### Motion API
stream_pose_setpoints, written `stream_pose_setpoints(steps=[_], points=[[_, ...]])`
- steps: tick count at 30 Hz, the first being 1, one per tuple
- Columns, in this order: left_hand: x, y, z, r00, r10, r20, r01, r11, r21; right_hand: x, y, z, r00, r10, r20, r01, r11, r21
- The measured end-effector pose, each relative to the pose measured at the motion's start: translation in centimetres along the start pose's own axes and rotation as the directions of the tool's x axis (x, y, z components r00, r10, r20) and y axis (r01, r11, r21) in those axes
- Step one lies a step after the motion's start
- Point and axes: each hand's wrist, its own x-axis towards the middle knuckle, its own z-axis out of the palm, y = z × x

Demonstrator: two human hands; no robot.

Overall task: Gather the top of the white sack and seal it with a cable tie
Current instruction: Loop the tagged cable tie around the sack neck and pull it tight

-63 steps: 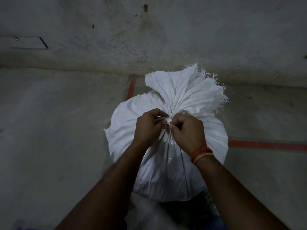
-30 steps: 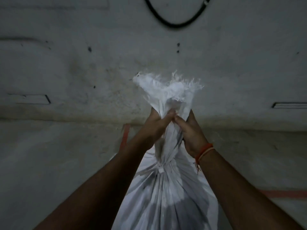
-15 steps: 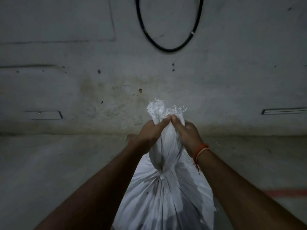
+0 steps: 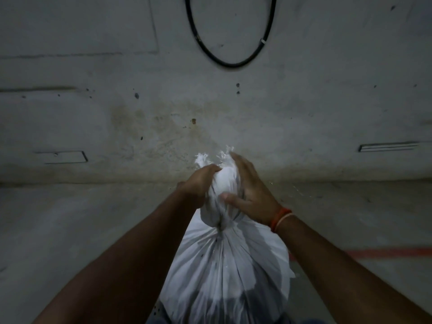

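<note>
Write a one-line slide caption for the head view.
Both hands, left and right, clutch the white sack above its cinched neck.

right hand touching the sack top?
Touching. Head view: right hand lies flat against the sack top, thumb pressed into the fabric.

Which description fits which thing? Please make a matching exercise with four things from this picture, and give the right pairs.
Things:
1. left hand
2. right hand
3. white sack
4. black cable

Descriptions:
A. hangs in a loop on the wall
B. cinched at the neck, bulging below
C. fingers curled into the gathered top
D. fingers stretched along the gathered top, orange band at the wrist

Pairs: 1-C, 2-D, 3-B, 4-A
</note>
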Motion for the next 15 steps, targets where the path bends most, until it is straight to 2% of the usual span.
stream_pose_setpoints(steps=[2,5,7,9,11,13,15], points=[[0.0,0.0,0.5,0.994,-0.042,0.098,0.04,0.999,0.022,0.3,0.8,0.7,0.997,-0.014,0.073,0.019,0.998,-0.063],[0.8,0.2,-0.1,0.994,0.011,0.106,-0.014,1.0,0.02,1.5,1.5,0.2,0.991,0.101,0.088,-0.098,0.995,-0.035],[1.0,0.5,-1.1,0.992,0.079,0.093,-0.095,0.98,0.172,2.1,2.4,0.0,0.98,0.169,0.108,-0.168,0.986,-0.022],[1.2,0.2,-2.1,0.989,0.145,0.039,-0.148,0.897,0.416,2.6,3.5,0.1,0.97,0.232,0.073,-0.234,0.972,0.025],[0.8,-0.7,-3.0,0.945,0.32,-0.065,-0.224,0.779,0.586,3.0,4.5,0.3,0.951,0.305,0.045,-0.307,0.949,0.075],[0.2,-1.9,-3.4,0.893,0.447,0.051,-0.376,0.678,0.632,3.4,4.8,0.6,0.936,0.348,0.06,-0.353,0.927,0.127],[-0.2,-3.0,-3.0,0.879,0.432,0.202,-0.451,0.617,0.644,4.1,4.4,1.1,0.921,0.369,0.129,-0.387,0.904,0.179]])
